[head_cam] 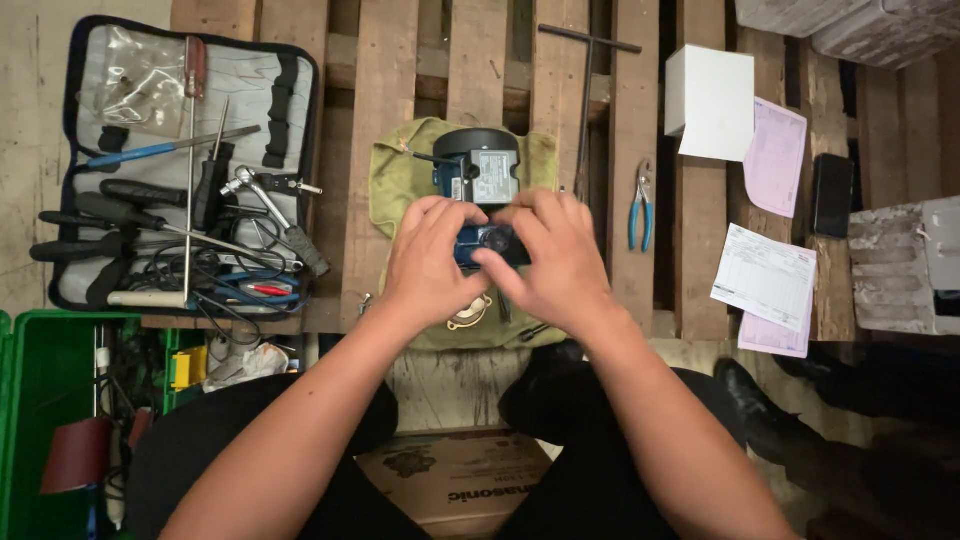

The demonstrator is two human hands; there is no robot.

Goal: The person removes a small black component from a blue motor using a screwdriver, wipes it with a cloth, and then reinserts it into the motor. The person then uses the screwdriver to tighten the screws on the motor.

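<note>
Nearest the camera, a brown cardboard box [455, 480] sits between the person's knees, and both forearms reach away from it over a wooden pallet [480, 60]. The left hand [432, 262] and the right hand [555, 258] meet side by side over a small blue and black motor unit [478, 170], fingers curled down onto its near end; the fingertips press around a dark round part there, so both hands grip the unit, though how tightly cannot be told. The unit rests on an olive green cloth [395, 180] spread on the pallet, and a brass-coloured ring [468, 314] lies on the cloth just near the left wrist. To the left, an open grey tool pouch [150, 100] holds screwdrivers, wrenches and wires, with a green crate [30, 420] nearer. To the right lie blue-handled pliers [640, 208], a black T-handle wrench [585, 90] farther off, a white box [712, 100], pink and white papers [768, 275] and a black phone [832, 194].
</note>
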